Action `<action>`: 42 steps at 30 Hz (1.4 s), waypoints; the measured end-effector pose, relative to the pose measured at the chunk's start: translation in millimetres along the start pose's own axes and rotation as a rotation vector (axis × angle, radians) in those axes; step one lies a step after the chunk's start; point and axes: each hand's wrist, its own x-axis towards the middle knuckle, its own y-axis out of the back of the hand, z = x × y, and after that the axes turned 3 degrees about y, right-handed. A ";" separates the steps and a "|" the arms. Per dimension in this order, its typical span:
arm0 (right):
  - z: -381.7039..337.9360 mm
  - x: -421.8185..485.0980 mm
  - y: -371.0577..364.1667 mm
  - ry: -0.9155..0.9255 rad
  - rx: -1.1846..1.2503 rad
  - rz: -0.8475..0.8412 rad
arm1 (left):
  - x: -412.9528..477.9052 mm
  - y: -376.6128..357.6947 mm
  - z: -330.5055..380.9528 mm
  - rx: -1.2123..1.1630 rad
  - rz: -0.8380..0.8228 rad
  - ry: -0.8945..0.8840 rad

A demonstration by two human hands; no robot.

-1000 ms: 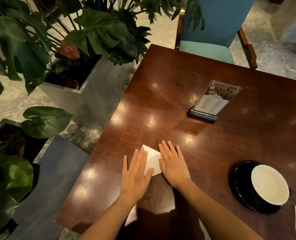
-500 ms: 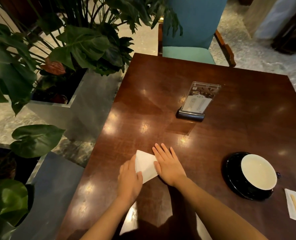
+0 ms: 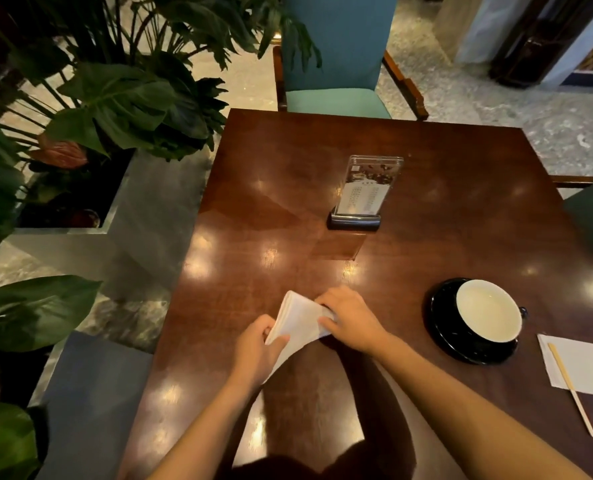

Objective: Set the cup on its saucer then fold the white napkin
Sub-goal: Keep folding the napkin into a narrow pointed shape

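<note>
A white napkin [image 3: 298, 323], folded into several layers, is lifted off the dark wooden table [image 3: 426, 209] near its front left. My left hand [image 3: 257, 351] pinches the napkin's near left edge. My right hand [image 3: 352, 318] grips its right side, knuckles up. A white cup [image 3: 487, 310] with a dark outside stands on a black saucer [image 3: 442, 323] to the right of my hands, about a hand's width from my right hand.
An acrylic menu stand [image 3: 364, 192] is at the table's middle. A second white napkin [image 3: 586, 365] with a wooden stirrer [image 3: 570, 386] lies at the right edge. A teal chair [image 3: 336, 57] faces the far side. Planters with large leaves [image 3: 115, 105] crowd the left.
Both hands went from lying flat on the napkin to gripping it by its edges and raising it off the table. The camera view has tilted up and shifted.
</note>
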 end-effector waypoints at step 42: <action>128.8 0.0 86.6 0.266 -0.629 -0.347 | -72.7 -198.5 76.4 0.166 0.357 0.130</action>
